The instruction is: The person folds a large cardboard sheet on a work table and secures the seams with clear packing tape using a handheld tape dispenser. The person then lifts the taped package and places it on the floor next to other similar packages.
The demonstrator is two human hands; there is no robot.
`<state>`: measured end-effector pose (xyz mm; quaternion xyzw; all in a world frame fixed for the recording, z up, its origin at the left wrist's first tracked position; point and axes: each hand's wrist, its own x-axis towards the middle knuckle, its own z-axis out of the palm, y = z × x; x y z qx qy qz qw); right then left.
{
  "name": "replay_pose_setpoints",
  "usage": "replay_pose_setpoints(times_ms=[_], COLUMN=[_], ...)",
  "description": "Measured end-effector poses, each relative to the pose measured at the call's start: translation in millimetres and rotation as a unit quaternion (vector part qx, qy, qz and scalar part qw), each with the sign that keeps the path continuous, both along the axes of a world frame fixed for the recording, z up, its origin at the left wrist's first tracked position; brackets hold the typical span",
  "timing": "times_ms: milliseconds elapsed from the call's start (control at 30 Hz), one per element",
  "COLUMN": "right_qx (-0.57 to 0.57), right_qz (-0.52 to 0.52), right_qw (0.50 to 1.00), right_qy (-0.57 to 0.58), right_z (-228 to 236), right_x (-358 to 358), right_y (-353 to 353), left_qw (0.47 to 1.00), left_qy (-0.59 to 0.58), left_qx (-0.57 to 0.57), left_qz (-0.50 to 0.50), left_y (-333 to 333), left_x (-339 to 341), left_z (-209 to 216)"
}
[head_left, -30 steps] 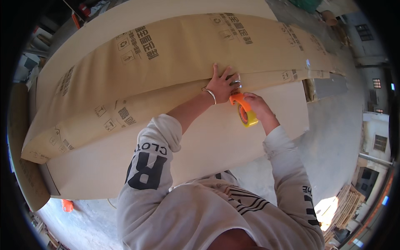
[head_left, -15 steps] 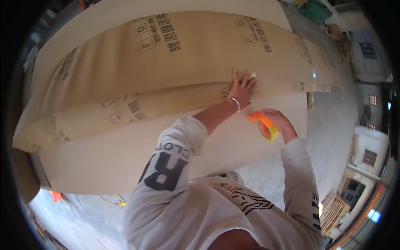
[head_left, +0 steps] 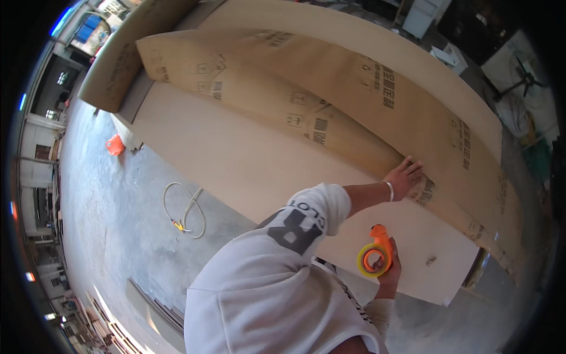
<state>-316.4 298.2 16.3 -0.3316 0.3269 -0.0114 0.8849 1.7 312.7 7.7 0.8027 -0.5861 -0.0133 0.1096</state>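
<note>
My left hand lies flat with its fingers stretched out. It presses on the folded edge of a printed brown paper sheet, which lies in a long fold over a wide pale board. My right hand, nearer my body, is closed round an orange tape dispenser. A roll of yellowish tape sits on the dispenser, held off to the side of the paper over the board's near right part.
A large brown paper roll lies across the board's far left end. On the grey floor are a looped pale hose with a yellow end and an orange object. Stacked strips lie at lower left; a black stand fan is at far right.
My view has swung to the left, bringing the paper roll and hose into sight. The dispenser is now lower and closer to my body; my left hand stays on the paper fold.
</note>
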Motion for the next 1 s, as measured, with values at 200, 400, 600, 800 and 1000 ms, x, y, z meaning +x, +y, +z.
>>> replay_pose_setpoints(times_ms=[200,400,600,800,1000], right_qx=[0.058,0.015,-0.007,0.062,0.007], right_qz=[0.091,0.219,0.184,0.179,0.172], right_qw=[0.993,0.975,0.983,0.982,0.979], right_qy=[-0.044,0.013,0.021,0.021,0.112], right_z=[-21,-14,-30,-9,19], right_x=[52,153,255,335,405], right_y=[58,126,233,360,414], left_qw=[0.937,0.840,0.860,0.856,0.837], left_qy=[-0.033,-0.011,-0.046,0.002,-0.009], left_qx=[-0.183,-0.074,-0.069,-0.020,0.011], left_qz=[0.296,0.537,0.503,0.516,0.546], left_y=[262,537,621,707,792], left_x=[128,310,461,590,693], left_z=[-11,-26,51,71,27])
